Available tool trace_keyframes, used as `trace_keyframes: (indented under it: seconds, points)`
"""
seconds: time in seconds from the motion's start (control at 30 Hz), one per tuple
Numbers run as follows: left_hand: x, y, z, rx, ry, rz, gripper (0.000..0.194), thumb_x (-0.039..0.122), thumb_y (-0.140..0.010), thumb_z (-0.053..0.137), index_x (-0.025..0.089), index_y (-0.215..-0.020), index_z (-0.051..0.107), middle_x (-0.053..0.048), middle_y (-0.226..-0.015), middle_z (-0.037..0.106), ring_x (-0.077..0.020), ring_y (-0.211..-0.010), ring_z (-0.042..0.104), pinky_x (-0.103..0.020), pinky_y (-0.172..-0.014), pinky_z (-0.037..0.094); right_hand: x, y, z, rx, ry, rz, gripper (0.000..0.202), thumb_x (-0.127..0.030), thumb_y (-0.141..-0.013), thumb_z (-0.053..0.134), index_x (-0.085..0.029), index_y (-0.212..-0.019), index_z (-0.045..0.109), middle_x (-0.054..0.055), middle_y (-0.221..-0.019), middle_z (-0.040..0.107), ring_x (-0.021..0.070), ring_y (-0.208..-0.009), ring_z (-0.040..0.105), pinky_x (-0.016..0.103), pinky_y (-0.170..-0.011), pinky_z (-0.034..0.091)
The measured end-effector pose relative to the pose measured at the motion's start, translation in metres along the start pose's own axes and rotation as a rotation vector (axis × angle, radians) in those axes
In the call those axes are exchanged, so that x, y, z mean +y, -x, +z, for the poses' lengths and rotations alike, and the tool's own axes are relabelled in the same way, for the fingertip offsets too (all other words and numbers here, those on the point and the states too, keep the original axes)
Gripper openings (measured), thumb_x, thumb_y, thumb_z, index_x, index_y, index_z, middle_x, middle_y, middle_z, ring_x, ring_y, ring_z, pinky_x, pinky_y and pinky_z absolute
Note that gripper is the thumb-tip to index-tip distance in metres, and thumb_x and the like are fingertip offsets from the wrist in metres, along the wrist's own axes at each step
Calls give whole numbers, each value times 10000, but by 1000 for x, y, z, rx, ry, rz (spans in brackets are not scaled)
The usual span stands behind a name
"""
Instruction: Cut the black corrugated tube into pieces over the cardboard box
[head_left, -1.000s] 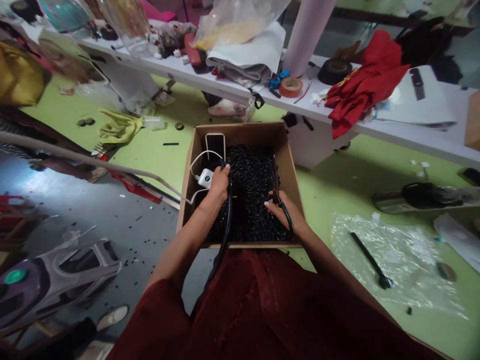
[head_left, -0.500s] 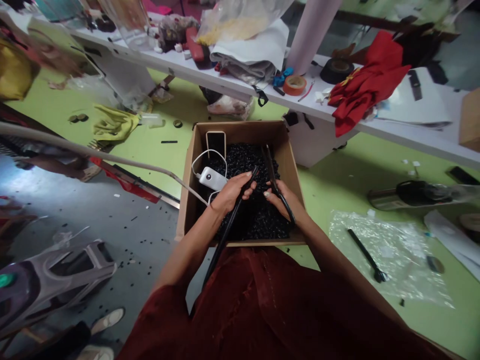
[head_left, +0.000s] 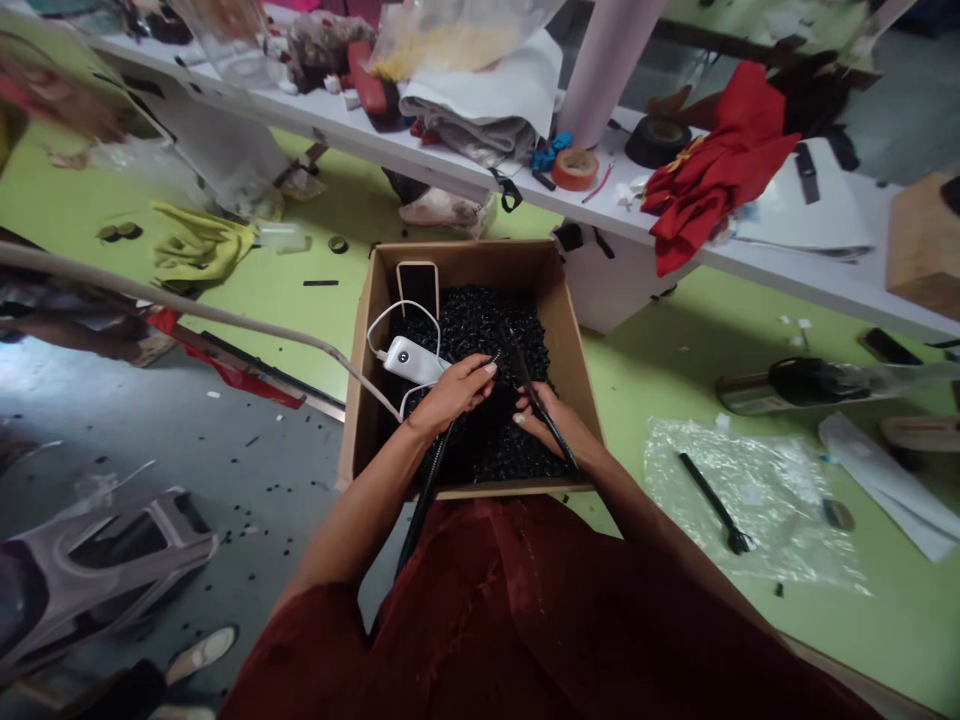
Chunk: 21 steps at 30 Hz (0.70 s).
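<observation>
Fingers of my left hand (head_left: pixel 455 393) are closed round a long black ribbed tube (head_left: pixel 430 487), which runs down toward my lap. My right hand (head_left: pixel 549 420) grips a dark, long-bladed tool (head_left: pixel 530 390), apparently scissors, its tip pointing up and away. Both hands are over a cardboard box (head_left: pixel 585 370) holding many small black pieces (head_left: pixel 487 310). A white device (head_left: pixel 411 358) with a white cable lies inside at the left, beside a phone-like object (head_left: pixel 418 287) leaning on the back wall.
A pale cable (head_left: pixel 247 325) crosses the left side into the box. Behind stands a cluttered white shelf (head_left: pixel 630 215) with orange tape (head_left: pixel 575 170) and red cloth (head_left: pixel 720 165). At right lie clear plastic (head_left: pixel 780 490) and a metal flask (head_left: pixel 757 390).
The view has shifted, moving the surroundings left in the picture. Less of the tube sticks out above my left hand, and the tool in my right hand is tilted further left.
</observation>
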<state>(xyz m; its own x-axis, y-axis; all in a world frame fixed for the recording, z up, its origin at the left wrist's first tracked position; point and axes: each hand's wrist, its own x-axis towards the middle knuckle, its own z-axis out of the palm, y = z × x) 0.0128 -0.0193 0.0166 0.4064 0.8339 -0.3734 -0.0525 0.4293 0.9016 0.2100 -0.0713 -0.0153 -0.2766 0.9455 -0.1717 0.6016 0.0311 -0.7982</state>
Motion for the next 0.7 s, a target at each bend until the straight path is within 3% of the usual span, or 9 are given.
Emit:
trace_keyframes:
  seconds: [0.17,0.47,0.7]
  points:
    - [-1,-2,-1,-23,-43,-16,306,359,-854,550,145,-1070,569,43,-609,471,-30,-433,340,-164,-402,193,3,-1,3,-30,28,-24,434,-411,-851,524,-201,-1212,408,71,-1017,602,190,-866,609,344,-792,489]
    - [-14,-9,-8,-58,-215,59,243,382,-861,518,150,-847,592,20,-628,478,-67,-540,405,-191,-487,289,3,-2,3,-56,42,-11,478,-404,-830,545,-202,-1240,405,82,-1041,599,202,-874,614,362,-798,487]
    - [-11,-8,-12,-80,-290,57,231,366,-857,514,155,-858,606,18,-621,487,-82,-541,408,-207,-499,283,4,-1,1,-109,49,-31,475,-407,-843,537,-193,-1250,420,90,-1038,592,206,-892,601,364,-805,484]
